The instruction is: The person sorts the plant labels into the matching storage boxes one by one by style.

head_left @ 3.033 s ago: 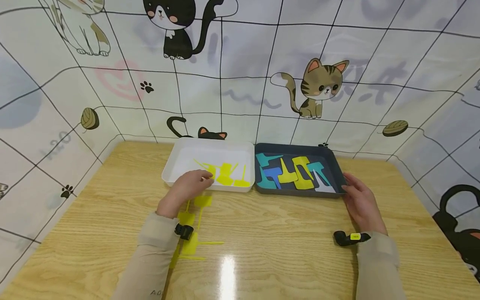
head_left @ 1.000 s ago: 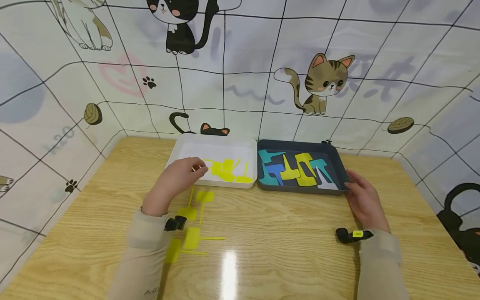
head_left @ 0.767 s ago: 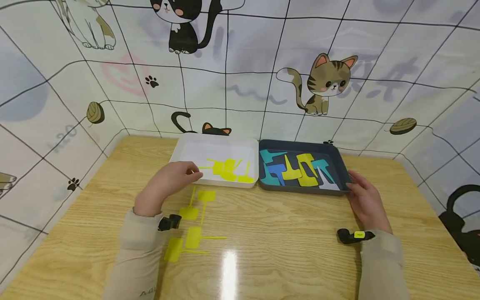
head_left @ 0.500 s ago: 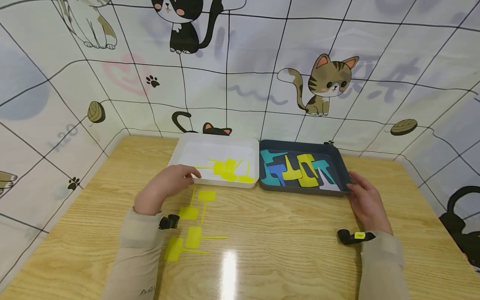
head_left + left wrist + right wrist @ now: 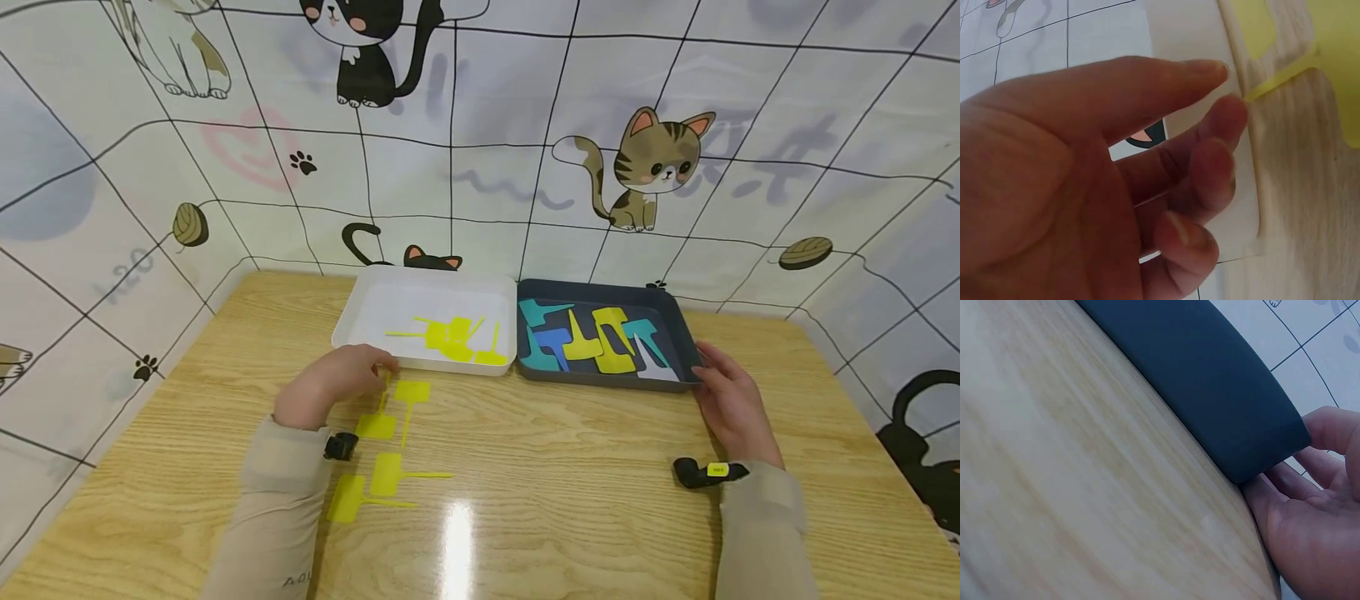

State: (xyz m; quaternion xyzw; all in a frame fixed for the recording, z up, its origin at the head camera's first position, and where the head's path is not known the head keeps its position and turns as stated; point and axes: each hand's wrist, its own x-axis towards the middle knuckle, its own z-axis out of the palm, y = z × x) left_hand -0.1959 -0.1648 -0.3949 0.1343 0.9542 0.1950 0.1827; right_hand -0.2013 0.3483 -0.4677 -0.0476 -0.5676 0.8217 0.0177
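My left hand (image 5: pixel 333 383) hovers at the white tray's (image 5: pixel 397 296) front edge, fingers loosely bent. In the left wrist view a gap shows between thumb and index fingertip, and the thin stem of a yellow T-shaped plant label (image 5: pixel 1288 75) lies just past them. Several such labels lie on the table, including this one (image 5: pixel 377 427) beside the hand. More yellow labels (image 5: pixel 450 340) overlap inside the white tray. My right hand (image 5: pixel 731 408) holds the dark grey tray (image 5: pixel 600 384) at its front right corner, thumb near the rim and fingers along the side.
Inside the dark tray lie teal, blue, yellow and white labels, among them a blue label (image 5: pixel 552 340). Both trays stand side by side near the back of the wooden table (image 5: pixel 570 500). A cat-printed cloth (image 5: pixel 487 192) rises behind them.
My left hand has drawn back from inside the white tray toward the table labels, leaving a yellow label with its stem pointing left in the tray. The right hand stays at the dark tray.
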